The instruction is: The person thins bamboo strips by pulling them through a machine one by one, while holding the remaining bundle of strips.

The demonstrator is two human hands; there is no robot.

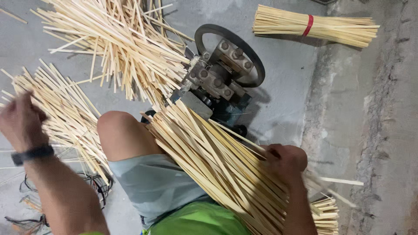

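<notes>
A thick sheaf of pale bamboo strips [217, 161] was seen laid slantwise across the lap, over the grey shorts [152, 182]. Its upper ends were fanned out just beside the small dark machine [217, 82], and its lower ends ran off the bottom edge. The sheaf was clasped by the right hand [284, 160], with the fingers closed round its outer edge and the knuckles turned up.

The left hand [21, 119], with a dark wristband [32, 153] on its wrist, was raised against a second fan of strips [65, 113] spread on the floor beyond the bare knee [119, 130]. The fingers were curled, but whether any strip was pinched between them could not be told.

A loose heap of strips [126, 48] was piled behind the machine, close to its black wheel [257, 65]. A neat bundle bound with a red band [313, 26] was set well apart on the concrete floor [283, 104]. A tangle of dark wires [98, 187] was noted below the left forearm.

The step in hand was judged to be sorting and steadying the stock at the machine's mouth, with nothing visibly entered yet. Any next move, it was judged, would call for the sheaf to be kept firmly pinned and for strips to be drawn singly, so that the fan was not scattered
</notes>
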